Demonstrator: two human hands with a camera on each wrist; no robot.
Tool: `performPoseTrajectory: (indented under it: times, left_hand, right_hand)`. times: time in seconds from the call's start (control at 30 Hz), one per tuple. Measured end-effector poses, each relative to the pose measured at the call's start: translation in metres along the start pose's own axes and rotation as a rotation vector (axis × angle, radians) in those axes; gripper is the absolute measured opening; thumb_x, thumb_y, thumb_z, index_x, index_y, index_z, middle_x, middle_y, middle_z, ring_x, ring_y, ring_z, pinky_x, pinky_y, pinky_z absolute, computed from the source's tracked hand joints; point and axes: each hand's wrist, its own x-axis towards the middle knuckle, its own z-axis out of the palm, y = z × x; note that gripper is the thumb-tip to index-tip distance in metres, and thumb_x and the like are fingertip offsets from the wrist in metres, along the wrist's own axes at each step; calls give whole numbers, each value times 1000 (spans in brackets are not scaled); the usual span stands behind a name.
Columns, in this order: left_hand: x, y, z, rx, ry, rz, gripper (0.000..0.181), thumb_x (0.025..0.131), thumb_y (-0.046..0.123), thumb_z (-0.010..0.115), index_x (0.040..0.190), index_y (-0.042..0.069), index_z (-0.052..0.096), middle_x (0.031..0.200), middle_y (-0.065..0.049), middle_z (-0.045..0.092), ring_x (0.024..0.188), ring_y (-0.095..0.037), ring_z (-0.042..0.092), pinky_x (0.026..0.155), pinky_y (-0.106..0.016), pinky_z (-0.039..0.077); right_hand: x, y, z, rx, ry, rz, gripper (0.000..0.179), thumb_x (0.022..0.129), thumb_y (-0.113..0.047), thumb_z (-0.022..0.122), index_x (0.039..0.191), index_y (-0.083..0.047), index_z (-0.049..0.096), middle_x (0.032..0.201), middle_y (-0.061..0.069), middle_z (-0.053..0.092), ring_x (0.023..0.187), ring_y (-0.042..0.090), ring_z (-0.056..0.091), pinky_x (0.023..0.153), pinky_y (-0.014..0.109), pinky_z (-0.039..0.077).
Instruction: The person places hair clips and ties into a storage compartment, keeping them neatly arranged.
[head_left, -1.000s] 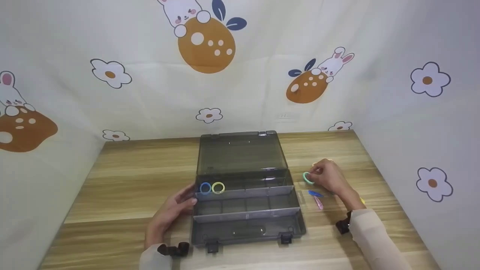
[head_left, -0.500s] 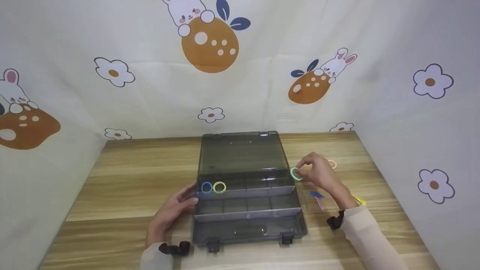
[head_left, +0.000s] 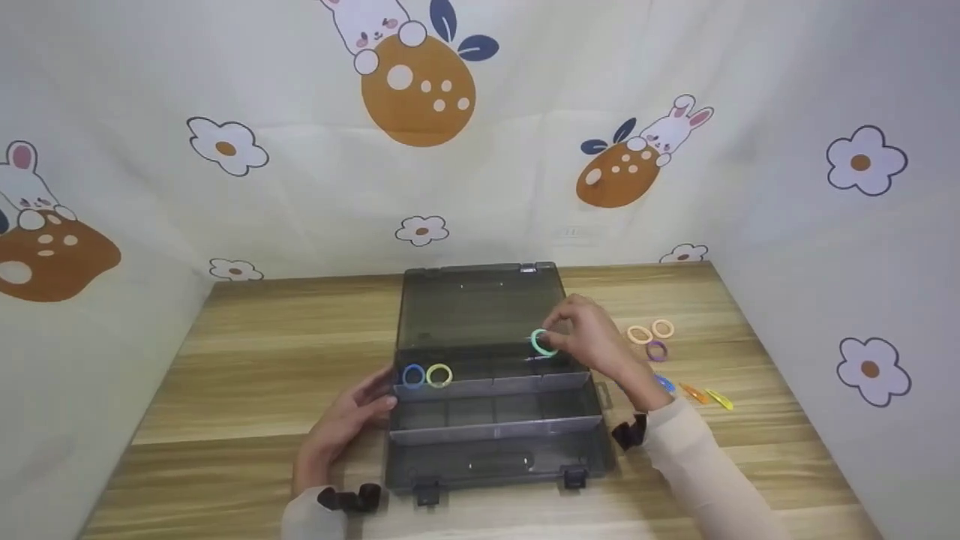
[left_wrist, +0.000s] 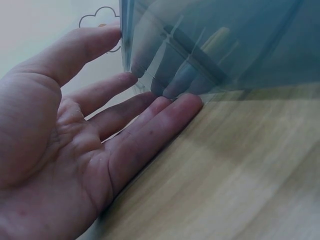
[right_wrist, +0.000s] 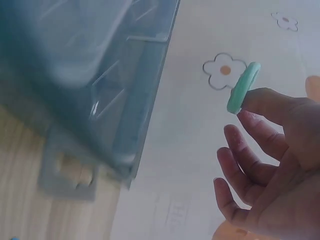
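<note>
My right hand (head_left: 596, 341) pinches a mint-green hair tie (right_wrist: 244, 87) between thumb and index finger, its other fingers loosely bent. It hovers above the back row of a translucent grey divided box (head_left: 495, 427), whose lid (head_left: 480, 307) lies back. In that back row are a blue hair tie (head_left: 413, 376) and a yellow hair tie (head_left: 439, 376), side by side at the left end. Against the box's left wall my left hand (left_wrist: 95, 120) rests with its fingers extended, the fingertips touching the wall low down.
Right of the box, two peach hair ties (head_left: 639, 334) and a purple hair tie (head_left: 657, 350) lie on the wooden table (head_left: 285, 360). Nearer are blue (head_left: 664, 383), orange (head_left: 694, 394) and yellow hair clips (head_left: 719, 399). A patterned cloth (head_left: 495, 195) stands behind.
My right hand has carried the mint-green hair tie leftward from the table to above the box. Hair ties and clips it was covering now show. My left hand has stayed in place.
</note>
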Motion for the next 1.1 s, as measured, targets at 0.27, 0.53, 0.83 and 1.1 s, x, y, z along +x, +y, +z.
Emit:
performPoseTrajectory:
  times: [0.27, 0.53, 0.83, 1.1]
  left_hand:
    - [-2, -2, 0, 4, 34, -19, 72, 95, 14, 66, 155, -3, 29, 158, -27, 36, 146, -41, 36, 100, -21, 50]
    - [-2, 1, 0, 26, 18, -18, 72, 97, 16, 65, 155, -4, 27, 158, -30, 33, 138, -40, 47, 98, -27, 52]
    - [-2, -1, 0, 27, 12, -25, 72, 97, 15, 64, 155, -5, 26, 157, -31, 33, 142, -41, 41, 97, -26, 52]
    - [-2, -1, -1, 8, 8, -29, 72, 97, 15, 63, 155, -5, 25, 157, -31, 33, 141, -41, 42, 97, -29, 54]
  right_hand:
    - [13, -25, 25, -38, -79, 2, 10, 83, -19, 81, 87, -10, 78, 101, 7, 67, 104, 29, 61, 93, 47, 50]
    - [22, -31, 48, -122, -135, -28, 10, 84, -24, 81, 85, -14, 79, 102, 5, 68, 100, 27, 60, 85, 46, 49]
    - [37, -40, 65, -106, -163, -85, 10, 83, -18, 80, 85, -9, 79, 101, 10, 69, 99, 30, 60, 90, 49, 48]
    - [42, -51, 77, -106, -189, -116, 8, 82, -16, 80, 82, -8, 79, 98, 10, 68, 99, 30, 59, 88, 48, 48]
